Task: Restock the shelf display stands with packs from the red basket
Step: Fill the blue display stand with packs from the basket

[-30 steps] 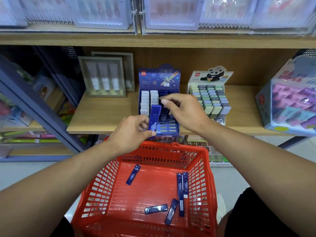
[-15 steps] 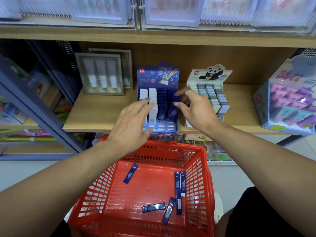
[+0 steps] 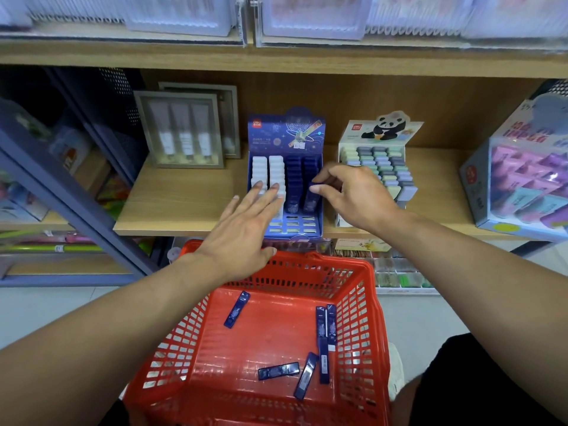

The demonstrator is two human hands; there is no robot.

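The red basket sits low in front of me with several dark blue packs loose on its floor. On the wooden shelf stands the blue display stand, with white packs in its left columns and dark blue packs in its right columns. My left hand reaches over the basket rim, fingers straight, fingertips lying on the front white packs. My right hand pinches the top of a dark blue pack standing in the stand's rightmost column.
A panda display stand with pastel packs stands right of the blue one, and a purple boxed display sits further right. A grey framed box stands at the left. Above runs another shelf; a dark metal upright slants at left.
My left hand let go of the dark blue pack it held and now lies flat on the white packs. My right hand moved to the rightmost column and pinches a pack there.
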